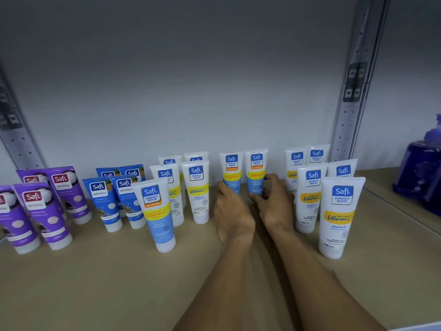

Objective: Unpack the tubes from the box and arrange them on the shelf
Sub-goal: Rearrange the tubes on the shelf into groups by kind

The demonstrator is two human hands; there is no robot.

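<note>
Right hand (274, 204) pinches base of right oil-control tube (256, 170), 12 o'clock on shelf (95, 283). Left hand (232, 211) covers lower left oil-control tube (231, 172); fingers hidden, grip can't tell. Purple bottle (420, 173) at 3 o'clock blurred, cut off

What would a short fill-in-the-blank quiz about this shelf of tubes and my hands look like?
The right hand grips a tube labelled Oil ____.
The left hand holds the neighbouring tube, whose logo reads ____.
The far-left tubes are coloured ____.
Missing: Control; Safi; purple.
</note>
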